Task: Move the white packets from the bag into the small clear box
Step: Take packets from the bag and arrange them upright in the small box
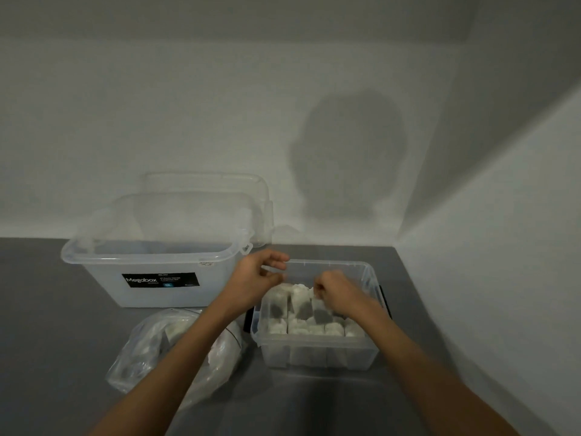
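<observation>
while at the clear box (317,354), hands (257,275) (338,294) by white packets (298,292)

Upright white packets (301,306) fill the small clear box (330,263) beside bag (141,357).

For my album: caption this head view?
Left hand and right hand at the small clear box of white packets, bag alongside.

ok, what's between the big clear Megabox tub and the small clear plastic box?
Head view: only the person's left hand, fingers at the small clear plastic box's back-left rim, above grey countertop. The big clear Megabox tub stands apart.
</observation>
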A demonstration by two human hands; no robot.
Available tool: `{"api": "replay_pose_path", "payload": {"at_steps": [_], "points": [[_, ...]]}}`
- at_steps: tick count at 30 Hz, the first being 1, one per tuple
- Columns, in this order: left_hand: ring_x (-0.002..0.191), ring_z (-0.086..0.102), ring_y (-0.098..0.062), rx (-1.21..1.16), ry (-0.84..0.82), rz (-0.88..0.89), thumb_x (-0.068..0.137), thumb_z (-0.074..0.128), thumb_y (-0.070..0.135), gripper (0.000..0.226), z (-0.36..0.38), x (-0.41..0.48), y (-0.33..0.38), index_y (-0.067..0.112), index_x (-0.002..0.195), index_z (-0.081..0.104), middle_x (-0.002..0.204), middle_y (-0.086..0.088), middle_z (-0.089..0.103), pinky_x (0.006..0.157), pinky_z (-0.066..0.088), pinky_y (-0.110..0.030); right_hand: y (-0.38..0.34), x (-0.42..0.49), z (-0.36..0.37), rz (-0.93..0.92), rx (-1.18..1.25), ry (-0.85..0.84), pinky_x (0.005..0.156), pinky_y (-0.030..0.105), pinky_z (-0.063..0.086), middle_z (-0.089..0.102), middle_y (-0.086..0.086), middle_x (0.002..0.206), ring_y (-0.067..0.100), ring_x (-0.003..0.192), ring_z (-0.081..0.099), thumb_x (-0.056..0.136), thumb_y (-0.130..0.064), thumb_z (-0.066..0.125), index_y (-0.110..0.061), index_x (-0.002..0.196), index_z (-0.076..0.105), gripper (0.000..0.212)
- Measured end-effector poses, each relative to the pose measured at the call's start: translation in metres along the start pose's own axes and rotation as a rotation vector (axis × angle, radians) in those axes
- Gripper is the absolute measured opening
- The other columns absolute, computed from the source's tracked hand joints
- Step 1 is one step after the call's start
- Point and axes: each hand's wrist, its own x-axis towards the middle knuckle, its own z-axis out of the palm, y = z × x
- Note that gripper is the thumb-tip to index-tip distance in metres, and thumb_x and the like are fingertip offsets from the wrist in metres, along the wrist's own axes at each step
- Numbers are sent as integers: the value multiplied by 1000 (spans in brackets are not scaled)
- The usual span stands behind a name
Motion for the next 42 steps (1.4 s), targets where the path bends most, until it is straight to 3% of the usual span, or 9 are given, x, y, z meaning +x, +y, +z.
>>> {"api": "replay_pose_path", "payload": {"at_steps": [6, 10, 22, 26, 31, 33, 36, 38, 42], "points": [[91, 66, -12, 24, 37, -4, 85, 67, 5, 22, -13, -20, -10, 12, 106, 67, 96, -2, 69, 81, 54, -19, 0, 10, 18, 104, -66, 41, 70, 30, 41, 65, 16, 102, 27, 84, 61, 93, -1, 48, -3, 103, 63, 18], [90, 66, -10, 26, 44, -9, 86, 67, 8, 20, -18, -27, -13, 14, 105, 68, 94, 1, 70, 82, 55, -21, 0, 12, 19, 131, -61, 59, 70, 30, 46, 65, 13, 92, 25, 82, 64, 94, -3, 50, -4, 101, 65, 16], [87, 68, -9, -2, 23, 3, 85, 69, 9, 20, -44, -46, -14, 23, 100, 69, 92, 4, 71, 80, 56, -23, -19, -11, -5, 142, -97, 121, 68, 33, 50, 59, 13, 101, 24, 77, 58, 92, 6, 42, -6, 101, 61, 25], [87, 66, -8, 27, 61, 22, 84, 69, 11, 19, -68, -55, -17, 24, 98, 70, 94, 7, 71, 77, 54, -19, -46, -12, -23, 60, -13, 227, 77, 39, 56, 62, 12, 102, 25, 80, 62, 93, 1, 44, -8, 102, 66, 25], [83, 64, -2, 85, 204, 19, 85, 69, 13, 14, -115, -75, -34, 24, 92, 72, 91, 12, 71, 72, 50, -10, -116, -21, -44, -119, 143, 303, 77, 35, 56, 67, 12, 95, 19, 76, 63, 95, -2, 44, -7, 101, 70, 27], [83, 63, 1, 146, 235, 9, 85, 68, 11, 16, -131, -84, -47, 27, 89, 72, 91, 18, 69, 70, 48, -7, -145, -28, -48, -179, 200, 290, 77, 29, 55, 67, 7, 93, 14, 75, 62, 94, -4, 48, -9, 101, 71, 24], [90, 62, -2, 233, 240, -13, 83, 70, 9, 21, -151, -97, -73, 31, 83, 72, 94, 19, 65, 82, 52, -22, -187, -32, -40, -253, 272, 195, 76, 20, 51, 65, 0, 84, 8, 70, 60, 93, -6, 55, -10, 102, 71, 19], [98, 54, -4, 322, 224, -29, 81, 72, 10, 18, -160, -103, -90, 27, 83, 74, 97, 18, 56, 87, 45, -24, -208, -31, -27, -277, 293, 121, 78, 21, 53, 67, 1, 85, 7, 69, 61, 91, -5, 57, -8, 101, 72, 18], [124, 41, -16, 371, 82, -131, 78, 75, 18, 21, -166, -107, -121, 37, 83, 72, 122, -2, 52, 100, 37, -31, -234, -22, 2, -267, 236, -86, 74, 17, 47, 69, 4, 92, 10, 76, 62, 92, -7, 56, -6, 101, 71, 18]]}}
